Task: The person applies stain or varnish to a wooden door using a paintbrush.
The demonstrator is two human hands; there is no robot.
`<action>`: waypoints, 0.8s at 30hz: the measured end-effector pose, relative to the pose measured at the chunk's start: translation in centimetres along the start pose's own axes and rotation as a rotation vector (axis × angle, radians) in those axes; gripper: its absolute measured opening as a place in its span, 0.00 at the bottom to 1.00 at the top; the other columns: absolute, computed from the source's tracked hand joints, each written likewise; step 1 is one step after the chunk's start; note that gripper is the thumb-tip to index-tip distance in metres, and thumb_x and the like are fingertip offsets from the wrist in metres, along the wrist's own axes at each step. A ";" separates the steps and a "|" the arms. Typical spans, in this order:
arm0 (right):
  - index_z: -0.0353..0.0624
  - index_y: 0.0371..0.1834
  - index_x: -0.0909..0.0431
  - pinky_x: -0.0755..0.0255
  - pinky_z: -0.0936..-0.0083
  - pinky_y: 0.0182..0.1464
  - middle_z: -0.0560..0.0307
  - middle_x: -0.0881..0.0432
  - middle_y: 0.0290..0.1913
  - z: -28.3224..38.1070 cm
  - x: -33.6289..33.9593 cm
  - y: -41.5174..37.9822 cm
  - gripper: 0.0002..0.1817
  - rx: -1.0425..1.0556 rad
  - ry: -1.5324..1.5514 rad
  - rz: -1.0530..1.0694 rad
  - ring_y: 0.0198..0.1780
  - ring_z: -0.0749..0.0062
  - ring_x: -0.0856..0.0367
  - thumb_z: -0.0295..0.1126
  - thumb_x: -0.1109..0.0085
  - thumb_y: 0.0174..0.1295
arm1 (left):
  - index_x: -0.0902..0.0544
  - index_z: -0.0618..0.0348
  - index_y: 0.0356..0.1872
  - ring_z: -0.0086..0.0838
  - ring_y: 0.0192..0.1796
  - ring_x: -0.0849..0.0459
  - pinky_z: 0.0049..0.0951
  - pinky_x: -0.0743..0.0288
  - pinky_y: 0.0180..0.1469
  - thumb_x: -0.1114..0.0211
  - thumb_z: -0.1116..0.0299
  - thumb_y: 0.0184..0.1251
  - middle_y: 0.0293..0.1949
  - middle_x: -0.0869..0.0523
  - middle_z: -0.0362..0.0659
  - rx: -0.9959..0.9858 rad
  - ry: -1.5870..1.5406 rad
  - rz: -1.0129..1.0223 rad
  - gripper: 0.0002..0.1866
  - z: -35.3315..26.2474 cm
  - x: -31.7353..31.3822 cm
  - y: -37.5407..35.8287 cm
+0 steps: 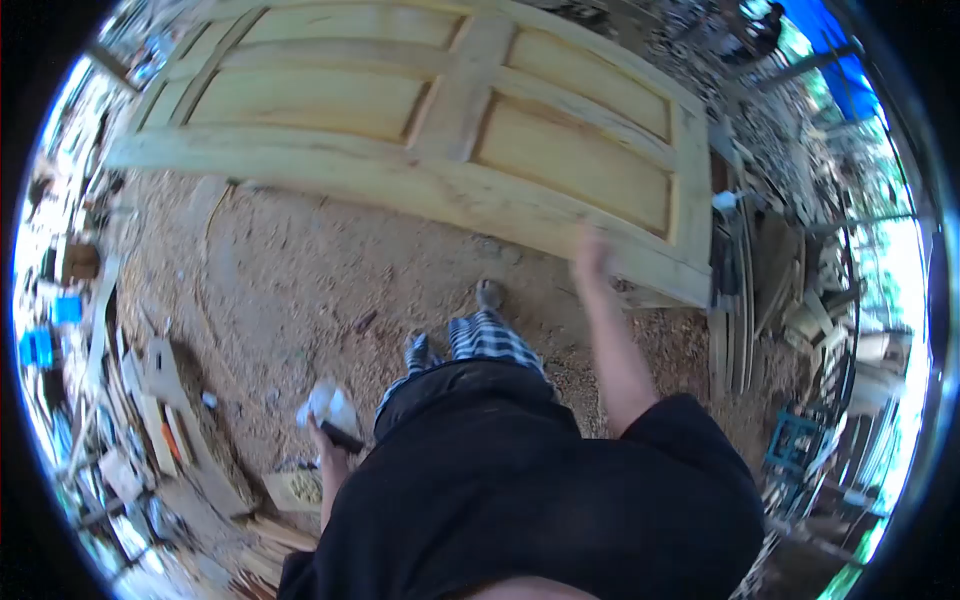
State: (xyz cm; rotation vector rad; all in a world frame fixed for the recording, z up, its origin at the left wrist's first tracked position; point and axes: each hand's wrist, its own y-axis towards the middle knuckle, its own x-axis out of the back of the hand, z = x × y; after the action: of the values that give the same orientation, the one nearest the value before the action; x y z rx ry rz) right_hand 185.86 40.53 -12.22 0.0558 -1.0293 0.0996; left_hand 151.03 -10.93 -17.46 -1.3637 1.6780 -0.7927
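Note:
A large unpainted wooden panel door (pixel 450 110) lies flat across the far side. My right hand (pixel 592 258) is stretched forward over its near edge, fingers smeared by motion. Low at my left side, my left hand (pixel 328 445) is closed around a dark, flat-sided object (pixel 342 437), whose kind I cannot tell. Just beyond those fingers shows a whitish, crumpled, plastic-like thing (pixel 335 405), overlapping the hand in this view.
Bare ground (pixel 290 260) with wood shavings lies between me and the door. Boards (pixel 185 430) lie at the left, and more planks (pixel 745 300) stand at the right near a teal crate (pixel 793 440). A person (pixel 765 30) is in the far right background.

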 end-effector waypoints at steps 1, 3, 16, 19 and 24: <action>0.40 0.27 0.32 0.38 0.62 0.31 0.47 0.29 0.27 7.0 -0.2 -2.0 0.16 0.010 0.187 0.119 0.30 0.58 0.31 0.39 0.65 0.63 | 0.31 0.57 0.58 0.41 0.50 0.23 0.42 0.31 0.55 0.47 0.36 0.55 0.53 0.24 0.45 0.014 0.033 0.039 0.38 -0.1 -1.8 0.4; 0.39 0.26 0.33 0.37 0.62 0.31 0.49 0.33 0.25 15.6 -1.9 -3.9 0.13 0.172 0.318 0.078 0.28 0.63 0.33 0.37 0.60 0.62 | 0.31 0.57 0.58 0.41 0.50 0.24 0.42 0.31 0.55 0.47 0.35 0.55 0.53 0.24 0.45 0.019 0.100 0.073 0.38 -0.6 -6.4 0.9; 0.43 0.39 0.20 0.28 0.69 0.46 0.51 0.18 0.39 -16.5 13.0 2.7 0.09 0.016 0.141 -0.396 0.43 0.62 0.20 0.27 0.41 0.55 | 0.32 0.54 0.59 0.39 0.54 0.26 0.41 0.32 0.56 0.48 0.32 0.54 0.56 0.27 0.44 -0.051 0.158 -0.129 0.40 1.3 -16.2 -3.3; 0.48 0.41 0.21 0.27 0.62 0.40 0.45 0.19 0.36 -20.6 20.0 1.3 0.09 -0.327 -0.457 -0.422 0.37 0.52 0.20 0.32 0.46 0.58 | 0.32 0.52 0.59 0.39 0.55 0.28 0.41 0.32 0.56 0.49 0.32 0.53 0.58 0.28 0.44 0.001 0.133 -0.023 0.40 0.9 -18.7 -0.5; 0.45 0.34 0.23 0.28 0.58 0.37 0.48 0.20 0.34 -9.6 10.4 2.2 0.06 0.088 -0.364 -0.158 0.35 0.51 0.21 0.33 0.48 0.61 | 0.34 0.55 0.60 0.38 0.55 0.26 0.39 0.32 0.58 0.44 0.37 0.55 0.56 0.27 0.45 -0.141 0.023 0.088 0.38 1.9 -24.3 -2.0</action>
State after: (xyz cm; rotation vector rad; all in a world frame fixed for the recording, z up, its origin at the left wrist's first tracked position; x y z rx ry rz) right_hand 199.13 44.18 -8.27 0.2415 -1.3797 -0.0109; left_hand 155.72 12.38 -11.71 -1.3696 1.8276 -0.6521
